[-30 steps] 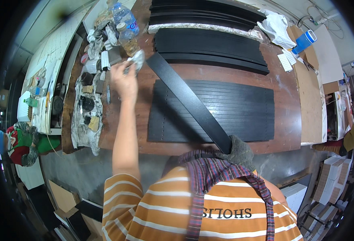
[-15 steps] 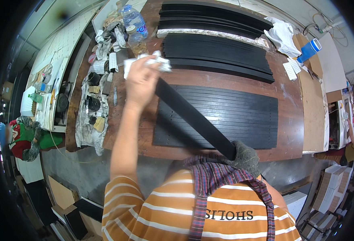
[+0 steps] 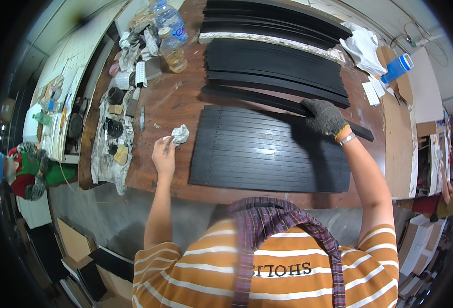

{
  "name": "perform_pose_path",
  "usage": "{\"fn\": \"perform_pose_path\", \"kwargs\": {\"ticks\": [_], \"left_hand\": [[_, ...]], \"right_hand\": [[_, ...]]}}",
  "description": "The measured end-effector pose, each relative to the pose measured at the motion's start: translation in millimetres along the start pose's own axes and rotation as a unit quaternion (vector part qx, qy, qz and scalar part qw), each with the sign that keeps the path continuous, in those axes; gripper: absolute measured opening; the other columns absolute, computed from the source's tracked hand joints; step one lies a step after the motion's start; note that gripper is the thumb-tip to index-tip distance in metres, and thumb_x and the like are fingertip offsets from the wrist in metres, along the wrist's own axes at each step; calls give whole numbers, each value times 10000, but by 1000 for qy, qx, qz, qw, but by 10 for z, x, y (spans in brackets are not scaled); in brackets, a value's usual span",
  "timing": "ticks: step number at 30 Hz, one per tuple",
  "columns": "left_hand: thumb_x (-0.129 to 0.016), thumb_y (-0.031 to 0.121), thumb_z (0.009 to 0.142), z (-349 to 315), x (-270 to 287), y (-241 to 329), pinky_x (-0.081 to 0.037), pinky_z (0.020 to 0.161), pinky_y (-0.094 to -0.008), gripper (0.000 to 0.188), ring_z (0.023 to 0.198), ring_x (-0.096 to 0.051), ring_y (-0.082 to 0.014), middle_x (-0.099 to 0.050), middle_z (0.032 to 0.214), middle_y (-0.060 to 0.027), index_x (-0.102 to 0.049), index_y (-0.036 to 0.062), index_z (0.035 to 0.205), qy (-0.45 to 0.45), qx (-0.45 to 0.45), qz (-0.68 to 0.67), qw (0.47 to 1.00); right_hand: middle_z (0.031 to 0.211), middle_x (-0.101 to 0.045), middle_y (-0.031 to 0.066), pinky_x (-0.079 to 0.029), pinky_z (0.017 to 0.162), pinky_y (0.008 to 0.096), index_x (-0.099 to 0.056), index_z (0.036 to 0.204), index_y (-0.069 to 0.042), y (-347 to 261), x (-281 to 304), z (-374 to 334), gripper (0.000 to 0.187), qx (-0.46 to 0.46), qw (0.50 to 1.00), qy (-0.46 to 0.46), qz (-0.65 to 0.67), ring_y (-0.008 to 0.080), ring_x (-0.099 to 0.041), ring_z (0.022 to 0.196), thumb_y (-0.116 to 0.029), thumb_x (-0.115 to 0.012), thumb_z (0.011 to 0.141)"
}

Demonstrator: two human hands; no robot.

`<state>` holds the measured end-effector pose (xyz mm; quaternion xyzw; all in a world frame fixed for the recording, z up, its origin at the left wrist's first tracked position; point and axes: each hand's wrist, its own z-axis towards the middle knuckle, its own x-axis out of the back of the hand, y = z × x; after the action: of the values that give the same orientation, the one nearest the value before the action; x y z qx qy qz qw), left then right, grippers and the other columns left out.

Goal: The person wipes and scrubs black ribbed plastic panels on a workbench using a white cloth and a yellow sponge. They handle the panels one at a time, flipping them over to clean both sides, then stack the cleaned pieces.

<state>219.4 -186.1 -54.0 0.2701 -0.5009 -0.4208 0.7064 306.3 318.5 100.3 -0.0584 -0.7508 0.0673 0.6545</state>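
My bare left hand (image 3: 164,156) is over the table's left part, its fingers pinching a crumpled white cloth (image 3: 180,134). My right hand (image 3: 325,119), in a dark grey knitted glove, is closed over a long black slat (image 3: 255,96) toward the slat's right end. That slat lies crosswise, slightly slanted, between two groups of black pieces. Nearer me is a flat row of black slats (image 3: 267,154) side by side, with small holes near their ends. Beyond is a stack of black slats (image 3: 275,64). The glove hides part of the held slat.
More black strips (image 3: 272,20) lie at the back, behind a whitish bar (image 3: 267,40). On the left stand plastic bottles (image 3: 172,51) beside a stained cloth (image 3: 111,172) with small tins and blocks. A white cloth (image 3: 362,49) and a blue bottle (image 3: 398,66) are at the far right.
The slat, earlier held diagonally toward my body, now lies across the table behind the front row. My gloved right hand has moved away from me; my left hand has come nearer with the cloth.
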Motion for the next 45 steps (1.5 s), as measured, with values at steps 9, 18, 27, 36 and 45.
{"fn": "perform_pose_path", "kwargs": {"ticks": [9,18,27,36,45], "left_hand": [[-703,90,831,-99,-104,134,-507,879,-441,247,1030,-607,-346,-614,1124,-128,-705,100,1078,6,-97,217,971],[-693,82,833,-115,-139,105,-501,890,-450,277,1042,-594,-370,-600,1128,-160,-691,82,1110,-15,-97,264,959],[-687,52,848,729,-278,442,-517,897,-418,215,1032,-641,-357,-678,1127,-149,-737,48,1057,-75,-209,143,965],[-659,132,922,1837,-1628,839,-453,1060,-377,196,1225,-582,-259,-669,1287,-53,-756,89,1087,-493,-245,30,834],[-580,-97,817,1442,373,-164,-481,982,-309,273,1135,-645,-222,-697,1209,-93,-752,-13,1012,-248,34,-10,968]], "right_hand": [[1004,-711,206,-528,864,492,-732,1028,-89,413,-583,653,286,-29,998,47,10,405,-667,964,-254,-660,805],[955,-669,144,-525,801,432,-719,950,-79,450,-582,535,289,-48,981,156,102,325,-661,916,-324,-744,798],[1007,-688,125,-502,865,422,-744,1017,-79,660,-805,8,297,-59,963,-32,261,336,-648,980,-340,-683,888],[1082,-660,94,-509,898,430,-722,1043,-92,692,-957,21,233,87,992,39,76,319,-615,1040,-242,-698,866],[1037,-686,164,-496,885,417,-726,1045,-41,686,-705,159,347,-102,953,-110,264,354,-641,985,-336,-703,864]]}}
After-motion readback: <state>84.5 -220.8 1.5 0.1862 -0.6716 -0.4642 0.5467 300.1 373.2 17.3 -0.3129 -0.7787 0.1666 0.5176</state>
